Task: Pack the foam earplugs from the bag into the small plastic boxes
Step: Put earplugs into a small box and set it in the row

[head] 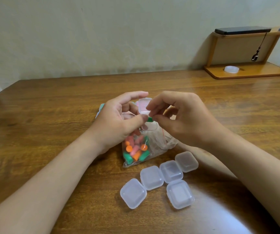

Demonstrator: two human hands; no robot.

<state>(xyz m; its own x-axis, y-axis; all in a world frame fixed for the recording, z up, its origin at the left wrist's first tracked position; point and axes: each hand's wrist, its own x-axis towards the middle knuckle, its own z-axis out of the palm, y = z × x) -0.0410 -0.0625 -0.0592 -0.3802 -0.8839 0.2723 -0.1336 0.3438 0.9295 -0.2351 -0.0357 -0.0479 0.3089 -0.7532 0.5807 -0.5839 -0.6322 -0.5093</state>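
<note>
Green earplug [150, 119] at open box [145, 105], above bag [141, 149]
Right hand [183, 119] pinches it, long axis left-right; left hand [117, 122] grips the box; five shut boxes [152, 177] near-right

5 boxes [151, 177] and the bag [136, 149] block the near middle; the table [43, 115] leaves passage at left.

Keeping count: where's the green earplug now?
Centre of head view: right hand pinches the green earplug beside the left hand, which holds an open box, above the bag.
</note>
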